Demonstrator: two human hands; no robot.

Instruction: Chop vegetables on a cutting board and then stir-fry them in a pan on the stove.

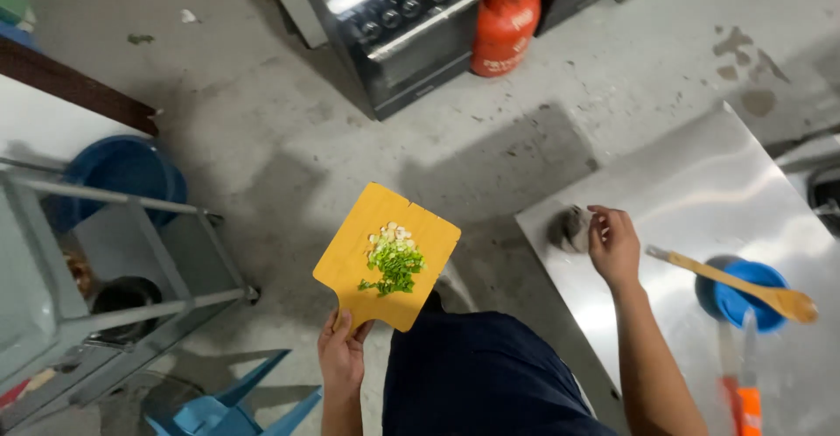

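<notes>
My left hand point(341, 353) grips the handle of a yellow wooden cutting board point(354, 248) and holds it level over the concrete floor. A small heap of chopped green and white vegetable point(395, 261) lies on the board. My right hand point(614, 244) rests on the steel table point(700, 191), fingers touching a small round greyish object point(570, 229) near the table's left edge; whether it grips the object is unclear.
A blue bowl point(739, 294) with a wooden spoon point(744, 285) across it and an orange-handled knife point(744, 383) lie on the table. A black stove point(394, 16) and an orange gas cylinder point(505, 20) stand ahead. A metal rack point(131, 252), blue basin point(122, 174) and blue stool point(227, 405) are at left.
</notes>
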